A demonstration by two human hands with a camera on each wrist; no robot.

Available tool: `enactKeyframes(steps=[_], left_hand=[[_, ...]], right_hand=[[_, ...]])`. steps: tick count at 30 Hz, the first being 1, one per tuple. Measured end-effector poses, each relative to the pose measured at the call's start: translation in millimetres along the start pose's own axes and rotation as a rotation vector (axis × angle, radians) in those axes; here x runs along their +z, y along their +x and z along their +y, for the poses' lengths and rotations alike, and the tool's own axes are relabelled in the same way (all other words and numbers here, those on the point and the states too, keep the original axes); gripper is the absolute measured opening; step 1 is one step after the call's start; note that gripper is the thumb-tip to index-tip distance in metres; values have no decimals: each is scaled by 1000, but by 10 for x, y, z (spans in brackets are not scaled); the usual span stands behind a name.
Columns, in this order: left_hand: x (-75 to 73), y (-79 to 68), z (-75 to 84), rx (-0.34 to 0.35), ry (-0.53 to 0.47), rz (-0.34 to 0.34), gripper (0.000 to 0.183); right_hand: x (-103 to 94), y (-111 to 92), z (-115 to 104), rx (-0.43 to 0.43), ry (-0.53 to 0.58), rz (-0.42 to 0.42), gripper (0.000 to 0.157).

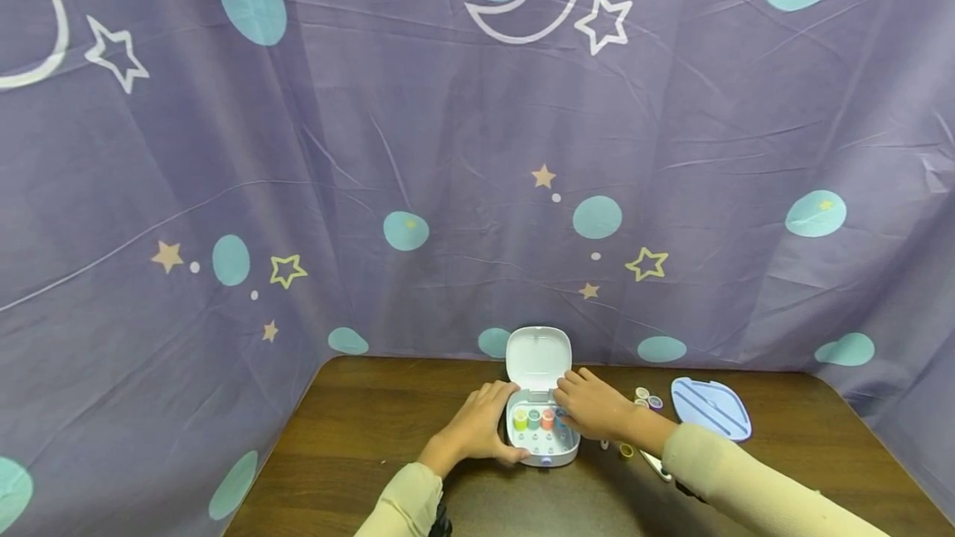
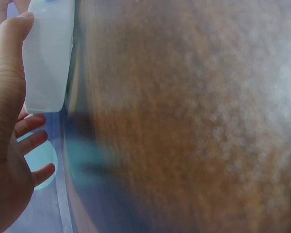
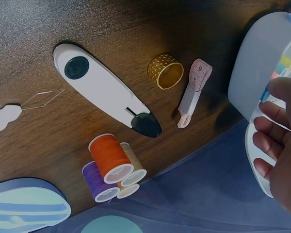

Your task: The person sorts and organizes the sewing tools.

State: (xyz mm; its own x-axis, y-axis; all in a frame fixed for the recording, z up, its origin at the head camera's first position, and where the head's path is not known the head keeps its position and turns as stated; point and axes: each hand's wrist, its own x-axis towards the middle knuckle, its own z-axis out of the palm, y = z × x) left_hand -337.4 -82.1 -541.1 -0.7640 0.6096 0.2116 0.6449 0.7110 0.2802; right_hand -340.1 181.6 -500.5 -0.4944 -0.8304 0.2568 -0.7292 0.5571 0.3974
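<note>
A white sewing box (image 1: 548, 462) stands on the table with its lid (image 1: 539, 357) raised. Inside, yellow, teal and coral thread spools (image 1: 534, 419) stand in a row above several small pegs. My left hand (image 1: 475, 428) grips the box's left side, thumb at the front corner and fingers toward the back; in the left wrist view the thumb lies along the white wall (image 2: 47, 63). Over the right end of the row, my right hand (image 1: 593, 406) pinches a blue thread spool (image 3: 264, 94), mostly hidden by the fingers.
Right of the box lie a gold thimble (image 3: 166, 72), a folded tape measure (image 3: 194, 92) and a white tool with black ends (image 3: 94, 85). Beyond are stacked orange, purple and beige spools (image 3: 110, 158), a needle threader (image 3: 5, 117) and a blue striped tray (image 1: 711, 410). A patterned curtain (image 1: 477, 147) hangs behind.
</note>
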Motion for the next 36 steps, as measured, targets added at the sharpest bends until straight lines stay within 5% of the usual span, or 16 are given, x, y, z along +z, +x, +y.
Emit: enactKeyframes(steps=[22, 36], left_hand=[[-15, -2, 23, -13, -5, -11, 101], [-22, -12, 23, -8, -2, -6, 100]], right_hand=[[25, 14, -3, 9, -2, -54, 32], [-8, 16, -4, -7, -3, 23, 33]])
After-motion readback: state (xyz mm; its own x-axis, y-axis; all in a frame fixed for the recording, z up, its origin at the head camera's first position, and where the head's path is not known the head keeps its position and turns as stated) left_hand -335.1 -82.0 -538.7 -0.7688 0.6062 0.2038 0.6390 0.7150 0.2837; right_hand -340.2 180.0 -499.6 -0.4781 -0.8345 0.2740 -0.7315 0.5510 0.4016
